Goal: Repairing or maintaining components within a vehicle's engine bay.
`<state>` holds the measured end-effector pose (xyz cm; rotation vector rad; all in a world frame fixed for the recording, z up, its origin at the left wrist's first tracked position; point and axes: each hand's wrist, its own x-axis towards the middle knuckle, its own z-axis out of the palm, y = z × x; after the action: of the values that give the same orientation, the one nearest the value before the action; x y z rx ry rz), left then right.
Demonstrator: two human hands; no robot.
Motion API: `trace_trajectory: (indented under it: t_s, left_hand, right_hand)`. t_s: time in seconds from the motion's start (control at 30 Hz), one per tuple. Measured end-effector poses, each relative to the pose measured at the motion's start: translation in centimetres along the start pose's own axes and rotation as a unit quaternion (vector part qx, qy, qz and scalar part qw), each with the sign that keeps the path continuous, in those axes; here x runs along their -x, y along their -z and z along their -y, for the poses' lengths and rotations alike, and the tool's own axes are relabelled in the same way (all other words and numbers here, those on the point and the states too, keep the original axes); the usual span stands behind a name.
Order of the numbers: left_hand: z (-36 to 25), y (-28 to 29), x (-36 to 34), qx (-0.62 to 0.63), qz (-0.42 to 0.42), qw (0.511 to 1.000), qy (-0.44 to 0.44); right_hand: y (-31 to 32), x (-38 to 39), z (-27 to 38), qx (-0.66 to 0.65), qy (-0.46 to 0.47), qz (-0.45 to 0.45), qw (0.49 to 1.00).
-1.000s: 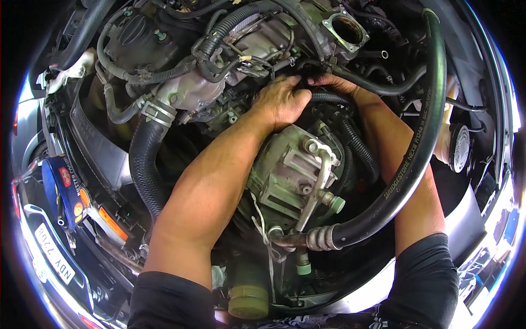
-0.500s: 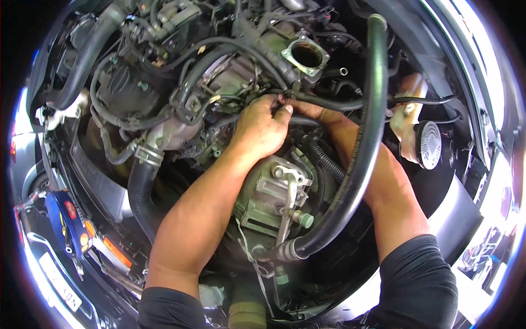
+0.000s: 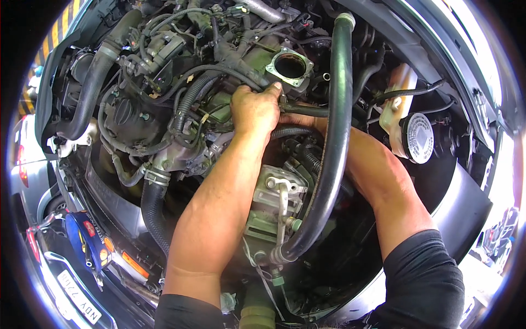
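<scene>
Yellow-and-black stripes (image 3: 64, 24) and a silver car (image 3: 35, 140) showed at the left rim of the head view, outside an open engine bay (image 3: 112, 197). Both hands were deep among the hoses. The left hand (image 3: 256, 109) lay over the middle of the bay, its thumb just beside a flanged metal neck (image 3: 300, 82); its fingers were mostly hidden, so whether they gripped anything could not be told. The right hand (image 3: 300, 119), partly behind a thick black hose (image 3: 336, 126), was beside a narrow dark hose (image 3: 308, 111) running toward the left hand; its grip could not be told either. As for progress, the neck's mouth stood uncovered, and the thick hose's upper end looked free, while its lower end met fittings by a ribbed metal unit (image 3: 263, 214). Work around the 2 hands looked unfinished; how much remained did not show.
</scene>
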<state>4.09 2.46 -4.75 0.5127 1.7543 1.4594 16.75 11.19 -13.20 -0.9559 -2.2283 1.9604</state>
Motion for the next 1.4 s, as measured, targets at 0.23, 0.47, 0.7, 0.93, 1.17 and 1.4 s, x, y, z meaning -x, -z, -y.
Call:
trace_trajectory:
  t_s: [0.23,0.47,0.7,0.93,1.17,1.4]
  left_hand:
    - [0.4,0.3,-0.4,0.014,0.005,0.999,-0.035]
    - [1.1,-0.4,-0.7,0.021,0.013,0.998,-0.054]
    - [1.6,-0.3,-1.5,-0.040,-0.007,0.994,-0.099]
    - [1.9,-0.3,-0.8,-0.119,-0.034,0.988,-0.091]
    - [2.8,0.6,-1.4,-0.105,0.004,0.990,-0.099]
    - [3.1,0.6,-1.3,-0.114,0.021,0.987,-0.115]
  right_hand:
    - [0.2,-0.5,0.0,0.002,0.010,0.006,1.000]
    - [-0.1,-0.6,-0.4,0.015,0.007,0.016,1.000]
    - [0.0,-1.2,-1.3,-0.001,0.028,0.023,0.999]
    - [-0.3,-1.8,-2.5,-0.014,0.039,0.029,0.999]
    - [-0.3,-2.3,-2.6,-0.013,0.042,0.034,0.998]
    - [0.0,-3.6,-5.1,-0.030,0.050,0.041,0.997]
